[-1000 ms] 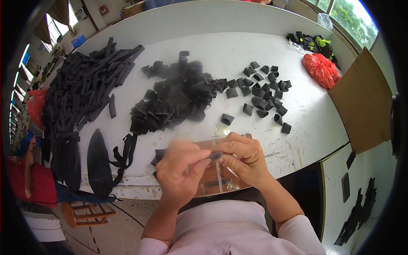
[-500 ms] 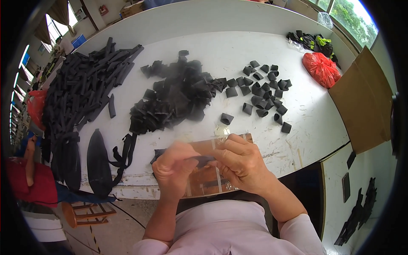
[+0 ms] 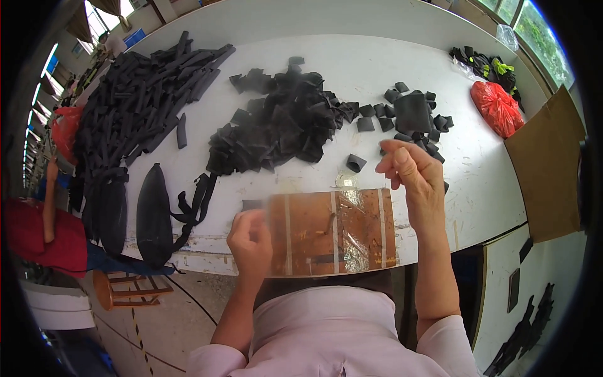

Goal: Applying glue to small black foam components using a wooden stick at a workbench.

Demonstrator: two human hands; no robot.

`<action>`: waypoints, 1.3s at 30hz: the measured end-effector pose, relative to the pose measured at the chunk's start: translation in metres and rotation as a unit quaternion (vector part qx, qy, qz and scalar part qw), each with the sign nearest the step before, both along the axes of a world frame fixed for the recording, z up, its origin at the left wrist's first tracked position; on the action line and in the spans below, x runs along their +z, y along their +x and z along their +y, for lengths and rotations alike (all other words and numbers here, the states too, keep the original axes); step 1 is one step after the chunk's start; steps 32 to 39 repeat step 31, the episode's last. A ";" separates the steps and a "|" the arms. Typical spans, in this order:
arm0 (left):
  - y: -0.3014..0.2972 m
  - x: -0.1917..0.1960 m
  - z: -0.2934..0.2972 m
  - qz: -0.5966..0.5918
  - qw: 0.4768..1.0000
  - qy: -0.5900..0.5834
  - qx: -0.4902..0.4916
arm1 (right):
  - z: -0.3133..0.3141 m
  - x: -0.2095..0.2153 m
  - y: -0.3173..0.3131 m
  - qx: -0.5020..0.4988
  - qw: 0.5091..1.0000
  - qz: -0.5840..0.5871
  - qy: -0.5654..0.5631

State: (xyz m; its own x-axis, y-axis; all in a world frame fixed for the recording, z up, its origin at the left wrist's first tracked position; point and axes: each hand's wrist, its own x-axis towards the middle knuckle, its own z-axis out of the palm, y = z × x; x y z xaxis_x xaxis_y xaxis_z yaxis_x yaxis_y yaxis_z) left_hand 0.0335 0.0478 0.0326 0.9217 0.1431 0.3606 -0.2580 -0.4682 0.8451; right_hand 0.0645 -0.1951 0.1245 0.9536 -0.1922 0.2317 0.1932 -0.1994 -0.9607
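Note:
My right hand (image 3: 416,176) is raised over the right part of the white table, its fingers loosely bent and apart, with nothing between them. Just beyond the fingertips a black fabric loop (image 3: 413,113) looks larger than the ones behind it and seems to be in the air. At the left edge of a brown board (image 3: 308,229) banded with tape, my left hand (image 3: 250,239) is closed with fingers curled; what they hold, if anything, is hidden. Another small black piece (image 3: 252,204) lies just past that hand.
Small black loops (image 3: 365,124) lie scattered at the right, beside a heap of black fabric pieces (image 3: 282,119). Long black strips (image 3: 144,94) are piled at the left. A red plastic bag (image 3: 496,107) and a cardboard sheet (image 3: 546,166) stand at the right edge. A person in red (image 3: 47,242) is at the left.
My hands have parted from above the board, where they held a dark piece together. The right moved up and right and let a black loop go; the left moved to the board's left edge.

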 end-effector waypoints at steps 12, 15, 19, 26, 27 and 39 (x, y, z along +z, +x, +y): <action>0.032 -0.068 0.014 0.106 0.918 0.365 0.115 | 0.053 -0.086 -0.079 0.185 0.962 0.199 0.029; 0.034 -0.061 0.028 0.117 0.926 0.350 0.084 | 0.056 -0.080 -0.076 0.223 0.951 0.210 -0.048; 0.016 -0.025 0.016 -0.016 0.976 0.214 -0.045 | 0.069 -0.090 -0.072 0.210 0.953 0.213 -0.043; -0.028 0.002 -0.017 -0.015 0.979 0.056 -0.198 | 0.070 -0.096 -0.062 0.160 0.832 0.388 0.364; -0.033 0.003 -0.022 -0.009 0.988 0.009 -0.153 | 0.069 -0.096 -0.063 0.150 0.789 0.378 0.460; -0.045 -0.005 -0.023 0.213 0.895 -0.364 -0.144 | 0.067 -0.090 -0.068 0.147 0.731 0.361 0.560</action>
